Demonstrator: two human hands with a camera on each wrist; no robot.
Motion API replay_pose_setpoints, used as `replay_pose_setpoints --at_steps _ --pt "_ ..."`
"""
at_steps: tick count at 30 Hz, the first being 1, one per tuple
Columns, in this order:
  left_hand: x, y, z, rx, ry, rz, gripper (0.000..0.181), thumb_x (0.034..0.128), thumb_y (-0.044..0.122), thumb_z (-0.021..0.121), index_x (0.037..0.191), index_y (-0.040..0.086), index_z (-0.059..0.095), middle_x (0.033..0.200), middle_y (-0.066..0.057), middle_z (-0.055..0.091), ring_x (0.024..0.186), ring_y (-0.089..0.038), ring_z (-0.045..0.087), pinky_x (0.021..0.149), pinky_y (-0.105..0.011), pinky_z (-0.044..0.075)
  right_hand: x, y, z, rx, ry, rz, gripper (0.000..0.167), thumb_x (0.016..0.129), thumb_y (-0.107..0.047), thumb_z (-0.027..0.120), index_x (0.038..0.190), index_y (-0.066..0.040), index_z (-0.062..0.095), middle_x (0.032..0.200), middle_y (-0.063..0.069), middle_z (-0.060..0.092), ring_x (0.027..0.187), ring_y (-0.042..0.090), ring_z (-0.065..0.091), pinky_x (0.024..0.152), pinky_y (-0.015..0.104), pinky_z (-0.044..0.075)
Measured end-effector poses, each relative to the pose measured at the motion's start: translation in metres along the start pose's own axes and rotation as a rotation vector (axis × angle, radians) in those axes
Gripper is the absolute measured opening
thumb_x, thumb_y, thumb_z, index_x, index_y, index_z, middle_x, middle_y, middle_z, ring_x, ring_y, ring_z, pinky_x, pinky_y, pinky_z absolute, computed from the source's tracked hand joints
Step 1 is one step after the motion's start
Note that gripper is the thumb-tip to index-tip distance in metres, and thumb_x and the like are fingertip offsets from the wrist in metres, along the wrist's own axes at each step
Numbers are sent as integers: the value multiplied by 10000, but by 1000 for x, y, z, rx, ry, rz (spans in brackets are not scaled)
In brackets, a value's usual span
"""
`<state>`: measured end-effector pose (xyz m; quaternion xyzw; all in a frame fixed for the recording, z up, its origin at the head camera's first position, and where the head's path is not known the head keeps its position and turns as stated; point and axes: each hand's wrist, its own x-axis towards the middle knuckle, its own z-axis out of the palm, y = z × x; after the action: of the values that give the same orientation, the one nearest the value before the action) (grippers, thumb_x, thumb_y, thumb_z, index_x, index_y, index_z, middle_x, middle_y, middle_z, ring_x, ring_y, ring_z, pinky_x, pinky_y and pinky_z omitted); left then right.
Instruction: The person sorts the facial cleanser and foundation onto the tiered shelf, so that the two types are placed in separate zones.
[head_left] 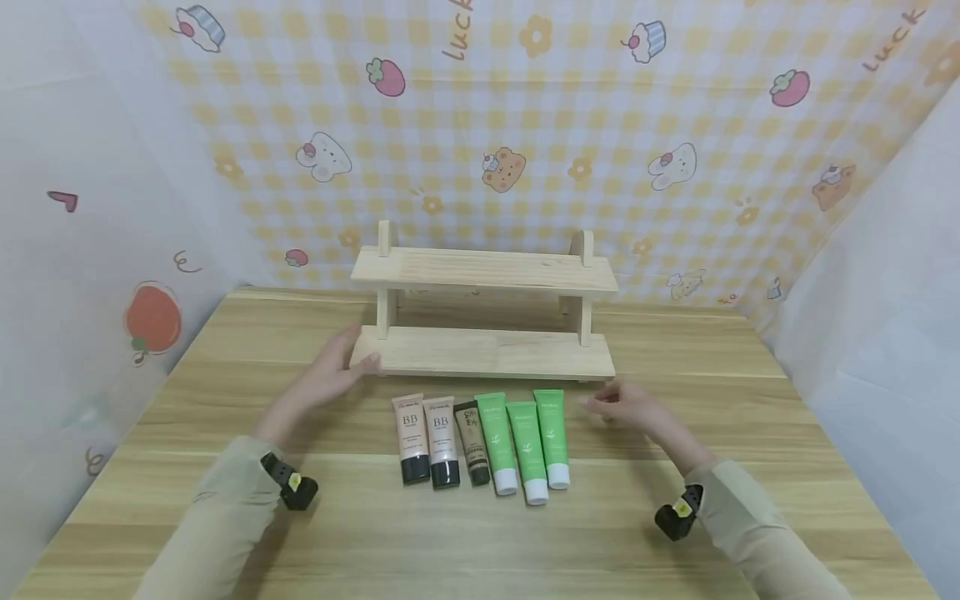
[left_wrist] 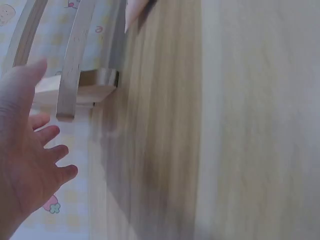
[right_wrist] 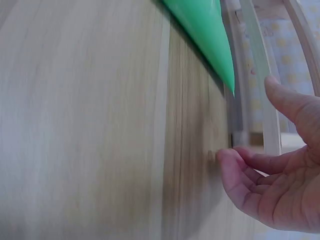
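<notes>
A two-tier wooden rack (head_left: 487, 352) stands at the back of the table. My left hand (head_left: 326, 375) is at its left end, thumb by the lower board's front corner; in the left wrist view the hand (left_wrist: 30, 165) has spread fingers, contact unclear. Just in front of the board's right end, my right hand (head_left: 633, 406) holds nothing; the right wrist view shows that hand (right_wrist: 280, 190) with fingers loosely bent, thumb apart. Between the hands lie two pinkish BB tubes (head_left: 411, 429) (head_left: 441, 433), a small brown tube (head_left: 472, 442) and green tubes (head_left: 495, 437) (head_left: 527, 446) (head_left: 552, 429).
Behind the rack hangs a yellow-checked cloth (head_left: 450, 117) with cartoon prints. White cloth (head_left: 82, 250) borders the wooden table (head_left: 360, 542) on the left, and more white cloth (head_left: 877, 308) on the right. A black camera is worn on each wrist.
</notes>
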<state>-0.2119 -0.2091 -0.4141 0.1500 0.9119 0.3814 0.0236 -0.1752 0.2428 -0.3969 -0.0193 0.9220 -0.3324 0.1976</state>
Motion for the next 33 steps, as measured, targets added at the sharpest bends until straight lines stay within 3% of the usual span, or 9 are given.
replay_pose_setpoints --at_steps 6,11,17,23,28,33 --pt "7 5 2 -64 -2 -79 689 966 305 419 1413 -110 98 1472 -326 101 1361 -475 109 1127 -582 106 1 -10 15 120 -83 47 613 858 -369 608 1197 128 493 971 173 628 789 167 638 713 300 571" --pt "14 6 3 -103 9 -151 671 959 252 437 1415 -103 97 1472 -320 120 1358 -471 132 1123 -581 136 4 -17 27 197 -134 85 699 806 -358 676 1247 128 435 1092 220 577 821 172 640 720 302 580" --pt "19 -1 6 -178 5 -197 695 959 263 444 1426 -85 64 1476 -315 108 1345 -477 174 1116 -560 194 6 -25 37 193 -92 108 672 781 -270 714 1249 122 431 1092 242 585 749 171 645 646 284 584" --pt "19 -7 8 -220 -15 -242 740 958 338 432 1439 -51 28 1495 -288 65 1365 -456 133 1133 -545 158 6 -35 49 167 -45 117 495 797 -238 695 1121 94 523 986 199 632 686 170 644 588 277 580" --pt "20 -6 8 -261 -14 -284 750 949 360 445 1449 -21 35 1504 -267 71 1375 -437 132 1142 -533 148 4 -43 53 144 -27 116 361 823 -205 659 1036 63 543 926 162 609 661 166 621 564 270 573" --pt "21 -5 8 -291 -42 -316 753 945 362 454 1456 8 29 1510 -255 52 1372 -444 133 1133 -543 170 4 -41 56 165 -41 94 359 847 -180 631 1066 84 522 944 198 607 640 168 624 570 284 577"
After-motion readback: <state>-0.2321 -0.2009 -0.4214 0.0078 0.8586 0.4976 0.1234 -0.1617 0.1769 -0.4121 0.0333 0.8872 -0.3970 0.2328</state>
